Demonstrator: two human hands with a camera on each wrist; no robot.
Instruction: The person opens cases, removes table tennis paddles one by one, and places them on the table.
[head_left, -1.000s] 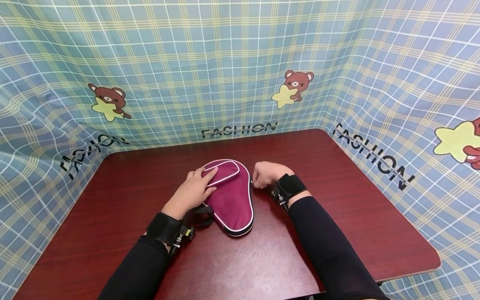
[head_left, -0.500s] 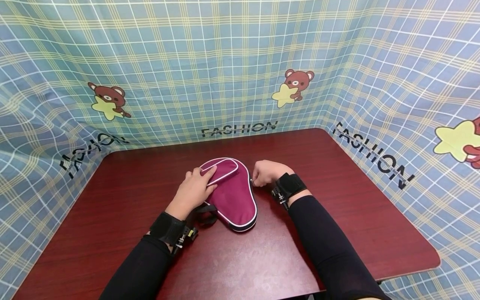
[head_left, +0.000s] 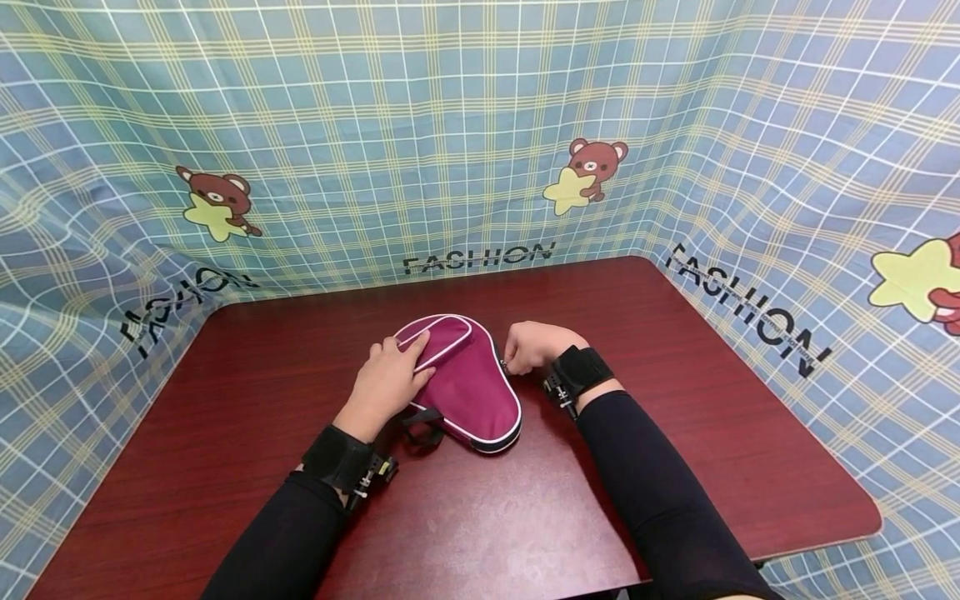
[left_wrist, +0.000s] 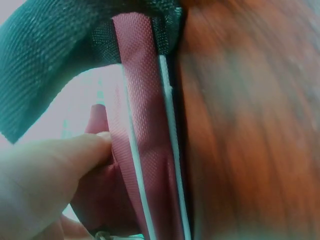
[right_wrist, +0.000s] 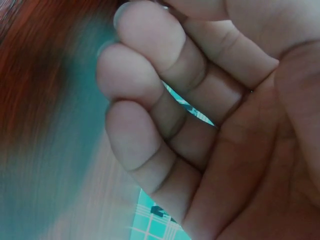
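A magenta table tennis paddle case (head_left: pixel 468 396) with white piping lies on the table, its narrow end pointing toward the front right. On its upper left part, my left hand (head_left: pixel 386 379) holds the case near the raised pocket (head_left: pixel 450 333). The left wrist view shows the thumb (left_wrist: pixel 95 150) pressed against the fabric beside the case's side wall (left_wrist: pixel 145 110). My right hand (head_left: pixel 534 346) pinches the small metal zipper pull (head_left: pixel 504 364) at the right edge. The right wrist view shows its curled fingers (right_wrist: pixel 132 130); the pull is hidden there.
A black strap loop (head_left: pixel 423 427) hangs from the case's left side. The dark red table (head_left: pixel 675 417) carries the case. Plaid curtains (head_left: pixel 465 150) with bear prints stand behind the table and along both sides.
The case has turned, its narrow end swinging right and slightly away from me. Its black strap has shifted with it. The right hand has stayed nearly in place at the zipper pull.
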